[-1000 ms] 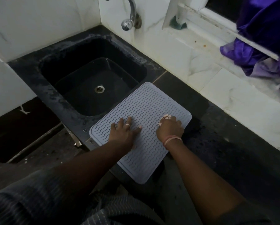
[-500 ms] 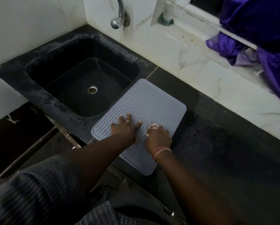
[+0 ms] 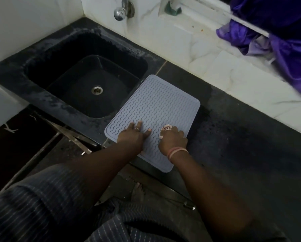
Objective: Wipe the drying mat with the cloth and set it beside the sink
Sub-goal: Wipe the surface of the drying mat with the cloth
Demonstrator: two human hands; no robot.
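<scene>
A grey-blue drying mat (image 3: 156, 103) with wavy ridges lies flat on the dark counter, right beside the black sink (image 3: 41, 102); its near corner hangs over the counter's front edge. My left hand (image 3: 132, 135) presses flat on the mat's near left part, fingers straight. My right hand (image 3: 172, 138) is curled over a small pale cloth (image 3: 165, 128), holding it against the mat's near right part. Most of the cloth is hidden under the fingers.
A chrome tap (image 3: 120, 12) juts from the white tiled wall above the sink. Purple fabric (image 3: 277, 37) hangs over the window ledge at the far right. Dark counter (image 3: 242, 145) stretches to the right of the mat. My foot (image 3: 137, 189) shows on the floor below.
My right hand with the cloth slid toward me and left across the mat, then back to the right. The left hand stayed pressed on the mat.
</scene>
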